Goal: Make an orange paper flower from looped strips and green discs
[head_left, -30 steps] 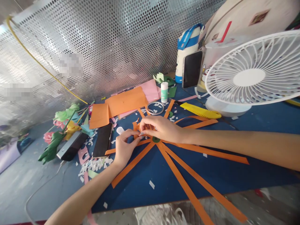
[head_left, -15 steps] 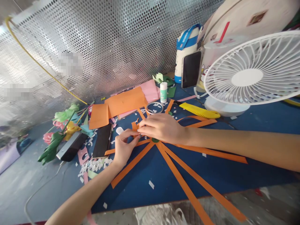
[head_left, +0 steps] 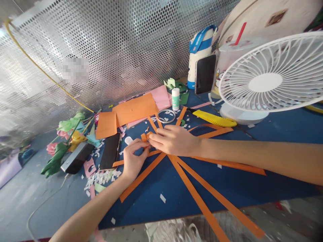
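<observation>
Orange paper strips [head_left: 195,188] fan out over the blue table from a centre beneath my right hand [head_left: 175,140]. My left hand [head_left: 135,156] pinches a short orange strip [head_left: 144,137] between thumb and fingers, left of that centre. The fingertips of my right hand are bent against the same small orange piece and meet the left fingertips; part of the piece is hidden by them. A white cap [head_left: 128,140] lies just behind my left hand. Behind my right hand are a silver ring [head_left: 166,120] and a glue stick [head_left: 175,99].
A yellow cutter [head_left: 214,118] lies near a white fan [head_left: 267,82]. Orange sheets [head_left: 136,109], a black phone [head_left: 110,151], paper flowers [head_left: 60,151] and white scraps are at the left. A bottle [head_left: 199,64] and another phone [head_left: 205,74] stand at the back.
My right hand has shifted slightly, with its fingers lower and more bent over the orange piece. The green spot at the centre of the strips is now covered. My left hand has barely moved.
</observation>
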The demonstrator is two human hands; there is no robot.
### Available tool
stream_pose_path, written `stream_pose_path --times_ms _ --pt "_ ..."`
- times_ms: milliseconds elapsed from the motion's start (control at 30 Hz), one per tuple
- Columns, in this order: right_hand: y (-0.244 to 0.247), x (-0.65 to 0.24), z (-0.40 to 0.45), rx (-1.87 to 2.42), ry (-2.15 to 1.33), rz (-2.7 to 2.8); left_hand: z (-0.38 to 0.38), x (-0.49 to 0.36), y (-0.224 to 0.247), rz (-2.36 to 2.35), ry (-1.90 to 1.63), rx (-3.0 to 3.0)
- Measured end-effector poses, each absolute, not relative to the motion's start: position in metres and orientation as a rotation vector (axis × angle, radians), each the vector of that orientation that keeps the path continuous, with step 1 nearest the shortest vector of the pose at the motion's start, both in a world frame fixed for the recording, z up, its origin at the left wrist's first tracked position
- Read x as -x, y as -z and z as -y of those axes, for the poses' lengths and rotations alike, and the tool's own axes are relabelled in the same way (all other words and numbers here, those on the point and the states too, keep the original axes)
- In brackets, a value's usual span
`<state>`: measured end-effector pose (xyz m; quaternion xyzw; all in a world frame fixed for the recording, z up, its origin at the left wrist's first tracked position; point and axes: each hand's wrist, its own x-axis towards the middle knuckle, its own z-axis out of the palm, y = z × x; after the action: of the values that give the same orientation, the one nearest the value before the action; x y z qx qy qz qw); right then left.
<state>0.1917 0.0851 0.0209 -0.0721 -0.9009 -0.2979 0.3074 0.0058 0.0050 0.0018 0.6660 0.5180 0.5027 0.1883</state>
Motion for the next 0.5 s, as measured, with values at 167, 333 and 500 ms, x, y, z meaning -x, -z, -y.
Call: stream_pose_path --times_ms 167,333,500 --pt "-0.0206 -0.1918 -0.0820 0.183 0.828 2.383 -0.0029 -0.0071 -0.0039 -1.485 -1.379 -1.933" --pt "-0.0190 -0.1911 -0.0837 0.180 0.800 2.356 -0.0033 -0.0073 -0.0042 -1.482 -1.378 -1.930" --pt "-0.0187 -0.1911 -0.0878 0.204 0.609 2.426 -0.0034 -0.0085 -0.0044 -1.475 -1.382 -1.928"
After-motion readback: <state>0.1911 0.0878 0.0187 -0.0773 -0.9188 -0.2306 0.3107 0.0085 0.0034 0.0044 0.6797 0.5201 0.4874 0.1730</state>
